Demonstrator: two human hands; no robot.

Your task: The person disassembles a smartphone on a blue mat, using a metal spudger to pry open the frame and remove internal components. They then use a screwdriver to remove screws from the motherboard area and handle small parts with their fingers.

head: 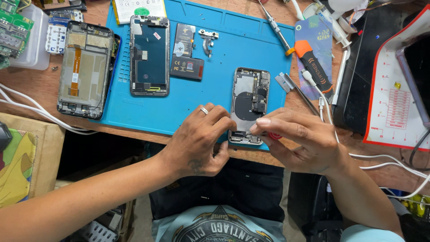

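Head-worn view, steeply down, near bench [40, 96]

both forearms are angled in from the lower corners, and the wrists are bent so the hands meet at the centre. the left hand [201, 139] is curled palm down, a ring worn on one finger. the right hand [298, 141] is pinched, its fingertips [259, 127] nearly touching the left's.

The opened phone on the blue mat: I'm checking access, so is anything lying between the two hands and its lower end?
Nothing visible. The left hand and right hand both already touch the lower end of the opened phone; the tweezers lie off to its right.
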